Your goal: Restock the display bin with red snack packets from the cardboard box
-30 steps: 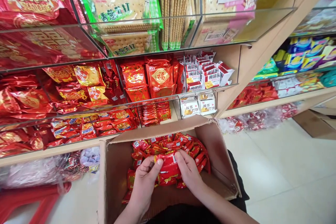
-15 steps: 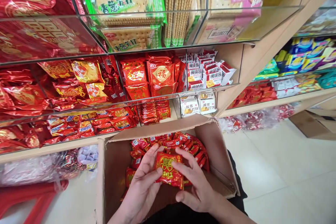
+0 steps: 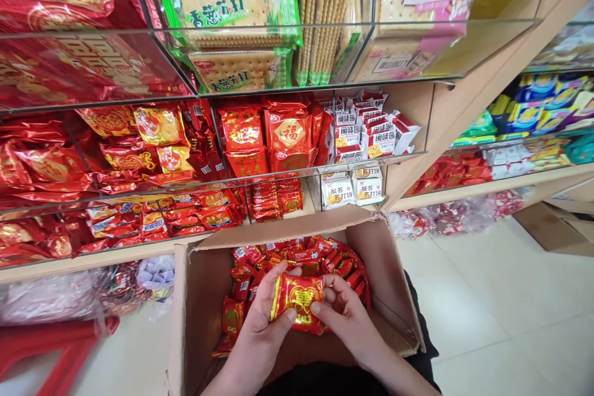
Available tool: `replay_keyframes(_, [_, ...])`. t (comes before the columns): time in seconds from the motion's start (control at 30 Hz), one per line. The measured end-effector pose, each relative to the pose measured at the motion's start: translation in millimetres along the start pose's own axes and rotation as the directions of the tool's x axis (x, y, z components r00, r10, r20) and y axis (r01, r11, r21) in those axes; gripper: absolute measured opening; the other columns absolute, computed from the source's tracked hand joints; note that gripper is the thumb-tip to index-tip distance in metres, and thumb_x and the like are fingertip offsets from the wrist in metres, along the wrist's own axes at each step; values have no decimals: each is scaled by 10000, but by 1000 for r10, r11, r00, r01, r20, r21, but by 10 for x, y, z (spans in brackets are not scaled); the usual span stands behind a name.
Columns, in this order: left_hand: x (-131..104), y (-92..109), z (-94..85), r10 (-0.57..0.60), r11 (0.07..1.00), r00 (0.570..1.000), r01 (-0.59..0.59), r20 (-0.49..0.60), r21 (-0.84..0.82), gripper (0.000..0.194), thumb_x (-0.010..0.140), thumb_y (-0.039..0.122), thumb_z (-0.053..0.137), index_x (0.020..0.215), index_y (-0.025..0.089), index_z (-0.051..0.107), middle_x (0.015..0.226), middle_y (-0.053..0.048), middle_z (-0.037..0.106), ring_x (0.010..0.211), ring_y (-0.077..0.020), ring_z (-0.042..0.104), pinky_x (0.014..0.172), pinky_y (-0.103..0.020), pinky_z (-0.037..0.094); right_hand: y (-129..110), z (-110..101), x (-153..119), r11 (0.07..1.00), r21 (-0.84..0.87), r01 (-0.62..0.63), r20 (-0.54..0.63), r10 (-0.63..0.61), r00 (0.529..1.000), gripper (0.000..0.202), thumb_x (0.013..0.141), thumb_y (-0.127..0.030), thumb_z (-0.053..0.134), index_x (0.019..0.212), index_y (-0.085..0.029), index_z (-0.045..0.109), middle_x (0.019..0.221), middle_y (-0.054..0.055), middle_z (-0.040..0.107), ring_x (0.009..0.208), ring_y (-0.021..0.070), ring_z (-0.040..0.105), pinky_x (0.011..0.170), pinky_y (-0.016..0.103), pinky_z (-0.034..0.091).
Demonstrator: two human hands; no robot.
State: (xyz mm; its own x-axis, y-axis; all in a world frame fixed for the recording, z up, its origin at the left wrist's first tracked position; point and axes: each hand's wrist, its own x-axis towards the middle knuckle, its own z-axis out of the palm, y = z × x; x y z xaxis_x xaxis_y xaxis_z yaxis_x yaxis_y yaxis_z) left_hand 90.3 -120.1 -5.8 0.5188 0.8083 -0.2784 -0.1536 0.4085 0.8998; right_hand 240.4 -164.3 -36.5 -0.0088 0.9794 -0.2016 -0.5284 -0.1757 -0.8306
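Red snack packet (image 3: 297, 301) held in both hands above an open cardboard box (image 3: 204, 297) in a shop aisle.

Left hand (image 3: 264, 328) closed on the packet's left edge, thumb on its face; right hand (image 3: 346, 315) pinching its right edge. Packet face up, printed with a gold emblem, just over a heap of red packets (image 3: 320, 257) filling the box's far end. Behind the box, glass-fronted shelves (image 3: 278, 90) stacked with red sweets and cracker packs (image 3: 232, 3); pale tiled floor (image 3: 501, 309) to the right.
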Motion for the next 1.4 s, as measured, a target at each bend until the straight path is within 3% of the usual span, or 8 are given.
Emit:
replay_keyframes(0.33, [5,54,22,-11,987,1000,13,-13,158,567,721,254,582,1244,292,367,1296,-45,417,1163,-228,406,968,-356,358,-110,18,1,986,-164,-33,56,42,998,316,715,-308,624,941,-221,422,838,-4,583,748,126,562,692,268,445])
replay_keyframes(0.5, [12,312,-128,124,888,992,-111,1,446,540,741,305,549,1249,303,366,1244,-51,470,1053,-222,507,891,-344,426,-500,21,24,898,-433,76,64,-53,997,258,747,-305,571,919,-222,398,786,-6,551,708,129,540,630,257,441])
replay_keyframes(0.57, [108,550,-328,290,692,957,-214,6,690,458,729,329,552,1177,286,465,1165,-49,536,998,-223,536,882,-340,424,-759,-6,151,725,-669,166,9,-215,976,227,753,-304,551,899,-221,399,789,3,545,709,137,537,617,252,428])
replay_keyframes(0.67, [364,876,-698,476,245,877,-213,74,946,380,748,385,498,1099,242,531,1074,-45,592,1013,-224,519,926,-347,366,-1068,-54,531,302,-930,208,84,-377,923,175,756,-265,532,871,-221,408,797,2,551,703,142,539,627,256,401])
replay_keyframes(0.77, [619,990,-957,463,37,886,-44,22,998,373,802,423,380,1064,209,537,1054,-54,605,949,-210,557,840,-315,413,-1149,-77,1077,-12,-990,138,137,-244,960,180,757,-223,518,905,-220,415,777,-3,566,703,153,546,620,256,381])
replay_keyframes(0.87, [727,922,-1017,412,-139,907,160,-90,977,381,842,439,267,958,238,569,936,-39,645,802,-226,600,662,-315,437,-1038,-93,1636,-161,-987,15,28,-77,997,252,730,-200,549,953,-195,434,845,34,585,774,175,559,623,248,382])
replay_keyframes(1.03, [680,808,-969,485,-243,871,217,-75,945,355,854,404,268,869,239,581,854,-32,642,774,-211,587,579,-272,378,-751,-175,2229,-216,-974,-64,-78,59,995,340,596,-112,660,904,-124,518,966,108,593,879,213,569,676,241,410])
replay_keyframes(1.4, [689,806,-990,547,-268,837,156,17,951,275,844,300,336,740,201,570,675,-35,607,667,-191,563,602,-284,348,-353,-346,2596,-258,-955,-148,-182,113,977,423,634,-227,669,1006,-88,524,994,131,611,889,212,601,672,227,450])
